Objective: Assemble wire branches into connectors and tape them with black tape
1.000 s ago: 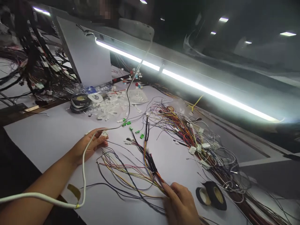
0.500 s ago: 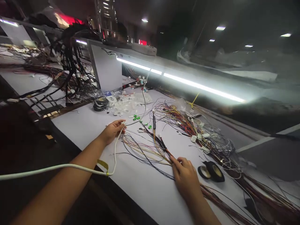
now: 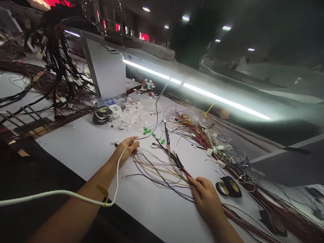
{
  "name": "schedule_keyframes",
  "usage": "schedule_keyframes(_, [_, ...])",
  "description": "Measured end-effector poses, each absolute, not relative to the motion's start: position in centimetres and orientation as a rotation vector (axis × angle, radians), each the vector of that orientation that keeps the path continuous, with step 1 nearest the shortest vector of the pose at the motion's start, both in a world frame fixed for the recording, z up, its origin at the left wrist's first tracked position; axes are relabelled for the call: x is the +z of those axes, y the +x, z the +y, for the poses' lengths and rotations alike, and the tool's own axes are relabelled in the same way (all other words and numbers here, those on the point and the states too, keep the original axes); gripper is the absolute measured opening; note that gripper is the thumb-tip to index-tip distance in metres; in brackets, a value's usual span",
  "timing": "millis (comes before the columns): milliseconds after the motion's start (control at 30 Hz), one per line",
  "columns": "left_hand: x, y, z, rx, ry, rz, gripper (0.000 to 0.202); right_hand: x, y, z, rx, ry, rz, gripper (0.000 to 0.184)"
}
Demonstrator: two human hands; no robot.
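My left hand [image 3: 126, 149] rests on the white table [image 3: 83, 148] with its fingers curled around a small white connector at the end of thin wires. A white cable [image 3: 76, 195] runs over that wrist. My right hand [image 3: 207, 197] lies lower right, its fingers pinching a taped bundle of coloured wires [image 3: 174, 162] that fans out toward the left hand. Loose thin wires [image 3: 152, 167] spread between both hands.
Two black tape rolls [image 3: 229, 187] lie right of my right hand. A large tangle of coloured wires with white connectors [image 3: 215, 145] covers the right side. Green and white connectors [image 3: 145, 130], a tape stack [image 3: 102, 113] and a lit strip lamp [image 3: 197, 89] stand behind.
The view swung up and left, then settled. My left hand stayed on the small connector; my right hand kept hold of the wire bundle, with little shift on the table.
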State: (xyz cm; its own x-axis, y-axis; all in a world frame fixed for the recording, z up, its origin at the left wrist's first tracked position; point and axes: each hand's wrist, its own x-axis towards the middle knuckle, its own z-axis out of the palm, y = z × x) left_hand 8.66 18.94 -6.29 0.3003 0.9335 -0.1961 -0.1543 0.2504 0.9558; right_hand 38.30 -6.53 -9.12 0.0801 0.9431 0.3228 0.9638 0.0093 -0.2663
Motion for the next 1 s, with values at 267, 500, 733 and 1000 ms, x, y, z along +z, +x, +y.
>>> schedule_keyframes(267, [-2.8, 9.9, 19.0, 0.83, 1.113, 0.961, 0.045, -5.7, 37.0, -4.5, 0.104, -1.921, -1.922, 0.021])
schedule_keyframes(500, [-2.4, 12.6, 21.2, 0.766, 0.542, 0.81, 0.007, -2.9, 32.5, 0.6, 0.247, -1.941, -2.034, 0.019])
schedule_keyframes(733, [-4.5, 11.6, 21.9, 0.855, 0.518, 0.832, 0.004, -2.5, 31.0, 5.0, 0.33, -2.307, -2.129, 0.019])
schedule_keyframes(1000, [-4.4, 11.6, 22.1, 0.82, 0.583, 0.886, 0.015, -2.7, 29.8, 4.7, 0.531, -1.996, -2.069, 0.011])
